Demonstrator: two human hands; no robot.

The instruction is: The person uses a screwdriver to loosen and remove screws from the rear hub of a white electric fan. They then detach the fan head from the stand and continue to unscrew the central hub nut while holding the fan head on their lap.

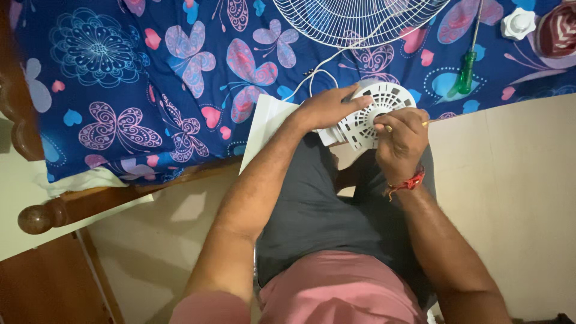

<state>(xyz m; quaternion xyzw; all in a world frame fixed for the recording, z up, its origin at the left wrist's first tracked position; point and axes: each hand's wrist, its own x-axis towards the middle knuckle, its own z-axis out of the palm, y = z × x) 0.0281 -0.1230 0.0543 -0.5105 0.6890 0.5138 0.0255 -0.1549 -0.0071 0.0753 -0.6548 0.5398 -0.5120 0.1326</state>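
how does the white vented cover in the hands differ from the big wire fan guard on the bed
The vented cover is small, solid plastic with slots, held by the left hand and right hand. The wire guard is far larger, made of thin open wires, and lies untouched on the bedsheet. Both are white and round.

You are working over a white slotted fan cover (373, 114), beside a green-handled screwdriver (466, 71), on a blue bedsheet (120, 90) showing pink butterflies.

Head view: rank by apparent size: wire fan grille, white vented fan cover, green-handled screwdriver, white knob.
1. Wire fan grille, largest though cropped by the frame.
2. White vented fan cover, partly hidden by both hands.
3. Green-handled screwdriver.
4. White knob.
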